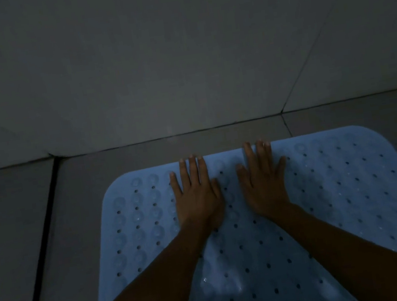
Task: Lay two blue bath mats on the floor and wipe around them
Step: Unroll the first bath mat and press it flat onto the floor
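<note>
Blue bath mat: rubbery, rounded corners, rows of drain holes and suction cups, flat on floor under both hands. Left hand, right hand: palms down, fingers spread, gripping nothing, near far edge. Grey floor tiles bare ahead; wall beyond.

Blue bath mat soft rubbery plastic w/ small holes & round suction-cup bumps, semi-matt, floor tiles smooth grey, slight sheen, dark grout, wall tiles smooth, matt-looking, wet glint nr floor's left edge
</note>
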